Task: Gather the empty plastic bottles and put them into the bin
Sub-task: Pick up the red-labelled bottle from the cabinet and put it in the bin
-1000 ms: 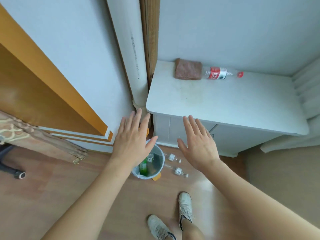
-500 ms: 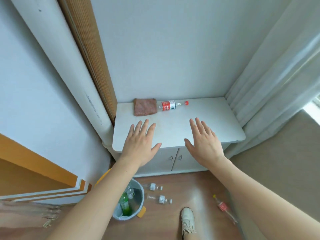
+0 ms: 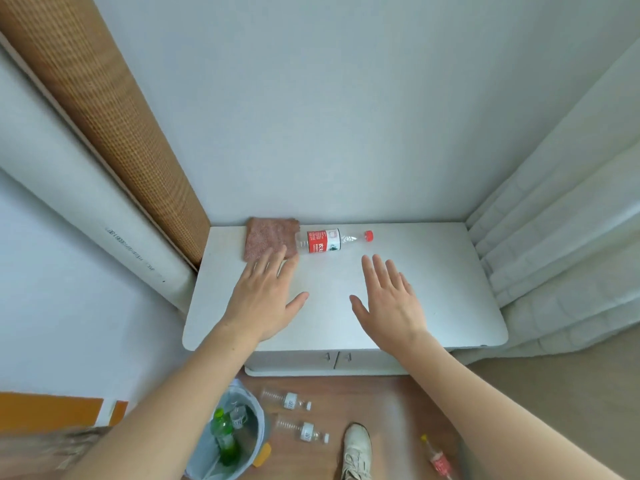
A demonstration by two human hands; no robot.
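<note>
Both hands hover spread and empty over the white cabinet's surface, the left hand with its fingertips near a brown cloth, the right hand just in front of a red-labelled bottle lying on its side against the cloth by the wall. On the floor below, a grey bin holds a green bottle. Two clear bottles lie beside the bin, and a small red-labelled one lies past a white shoe.

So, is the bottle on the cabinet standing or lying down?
Lying down. The bottle rests on its side on the cabinet, red cap pointing right, base touching the cloth.
</note>
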